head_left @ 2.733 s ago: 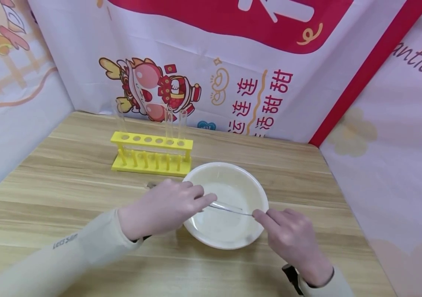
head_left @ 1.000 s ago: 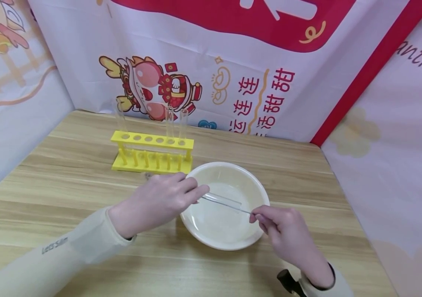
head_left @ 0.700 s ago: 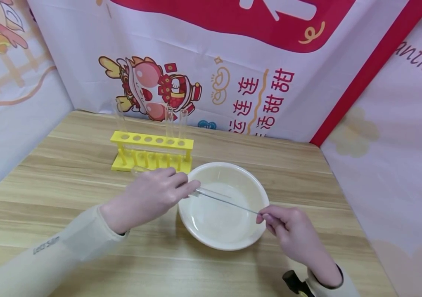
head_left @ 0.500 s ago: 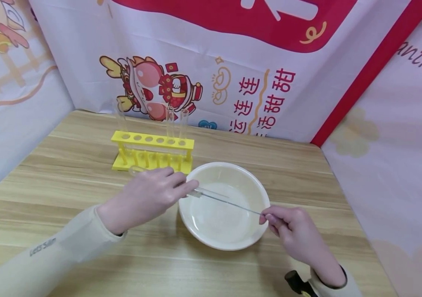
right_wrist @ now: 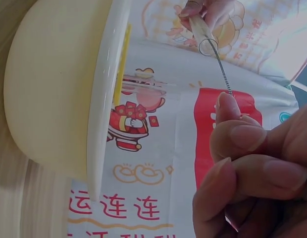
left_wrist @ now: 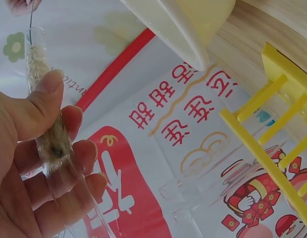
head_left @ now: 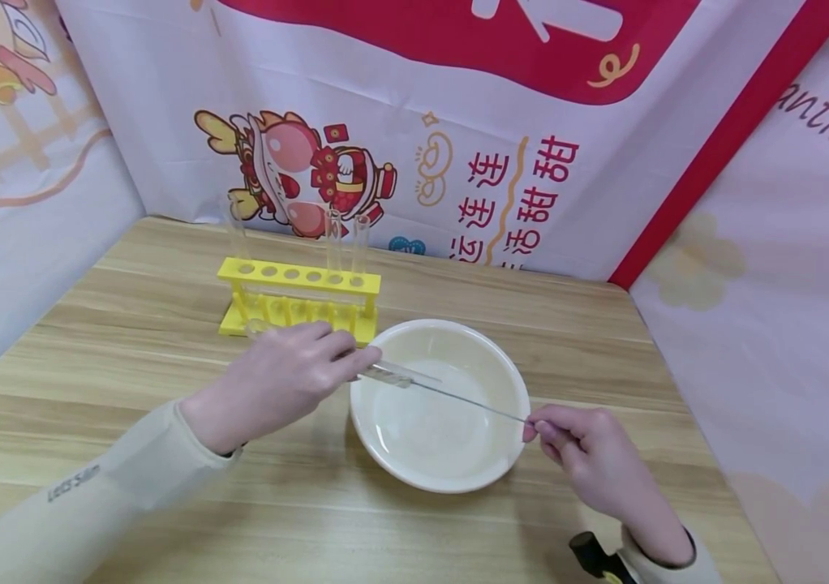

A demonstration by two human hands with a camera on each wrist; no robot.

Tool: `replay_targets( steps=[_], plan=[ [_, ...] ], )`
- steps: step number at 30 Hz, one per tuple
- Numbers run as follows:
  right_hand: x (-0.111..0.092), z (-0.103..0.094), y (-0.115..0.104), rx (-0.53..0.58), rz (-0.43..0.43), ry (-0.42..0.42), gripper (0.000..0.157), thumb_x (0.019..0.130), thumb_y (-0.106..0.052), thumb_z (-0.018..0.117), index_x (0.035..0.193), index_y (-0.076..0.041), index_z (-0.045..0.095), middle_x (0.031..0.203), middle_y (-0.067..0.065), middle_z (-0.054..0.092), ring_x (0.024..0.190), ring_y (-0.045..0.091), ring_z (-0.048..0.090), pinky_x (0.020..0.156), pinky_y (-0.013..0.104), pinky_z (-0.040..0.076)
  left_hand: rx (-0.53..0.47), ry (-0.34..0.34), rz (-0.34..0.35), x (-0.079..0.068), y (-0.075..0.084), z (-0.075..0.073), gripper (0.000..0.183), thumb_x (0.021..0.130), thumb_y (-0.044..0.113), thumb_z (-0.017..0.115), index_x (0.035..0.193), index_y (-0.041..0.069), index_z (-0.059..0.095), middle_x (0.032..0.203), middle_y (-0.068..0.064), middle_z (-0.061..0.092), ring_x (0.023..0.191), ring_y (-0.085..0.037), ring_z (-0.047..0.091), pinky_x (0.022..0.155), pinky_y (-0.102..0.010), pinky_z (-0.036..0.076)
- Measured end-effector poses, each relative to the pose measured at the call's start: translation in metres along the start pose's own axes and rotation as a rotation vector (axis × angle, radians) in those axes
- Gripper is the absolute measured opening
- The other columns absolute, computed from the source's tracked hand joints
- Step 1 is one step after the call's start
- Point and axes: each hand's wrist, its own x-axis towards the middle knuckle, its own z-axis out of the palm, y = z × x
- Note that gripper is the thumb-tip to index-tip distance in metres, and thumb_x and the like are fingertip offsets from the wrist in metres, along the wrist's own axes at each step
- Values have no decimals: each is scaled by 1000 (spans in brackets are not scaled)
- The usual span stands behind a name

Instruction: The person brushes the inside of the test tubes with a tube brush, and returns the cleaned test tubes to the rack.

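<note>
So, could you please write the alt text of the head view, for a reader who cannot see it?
A left hand grips a clear tube partly over a white bowl, while the right hand pinches the wire stem of a brush inserted in the tube. Beyond them, on a wooden table, a yellow rack holds three more clear tubes.

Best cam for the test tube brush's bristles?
Left wrist: bristles appear large and close through the clear test tube in the left hand. Head shows a small pale stretch beyond the fingers, the rest hidden. Right wrist mostly shows the brush's twisted wire leaving the tube, the bristles hard to make out.
</note>
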Motion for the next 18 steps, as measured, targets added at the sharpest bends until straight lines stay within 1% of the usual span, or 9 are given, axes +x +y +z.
replay_targets(
  steps=[5,11,14,18],
  plan=[
    [-2,-3,2,1,5,-12,29,89,14,61,87,-13,72,59,-14,45,49,-3,38,40,16,36,4,0,-8,-2,-2,-1,36,81,12,83,115,11,71,89,-7,68,72,-23,64,53,-31,56],
    [-4,-5,4,-3,17,-17,27,90,13,61,89,-12,72,59,-14,45,48,-3,38,39,16,35,-11,-3,-20,-4,-3,-2,37,79,10,84,114,11,72,89,-7,69,71,-23,64,54,-32,57],
    [-5,-6,5,0,13,-14,28,90,13,62,88,-13,72,60,-14,45,48,-3,37,38,16,34,-11,2,-21,-4,-4,-2,35,80,10,83,113,11,72,88,-7,69,70,-23,64,53,-33,56],
    [-7,-7,6,1,7,-10,31,89,14,62,88,-15,72,60,-13,46,48,-3,38,38,16,35,-7,-7,-27,-5,-5,-3,34,80,10,83,113,12,72,88,-7,69,70,-23,64,53,-33,56]
  ],
)
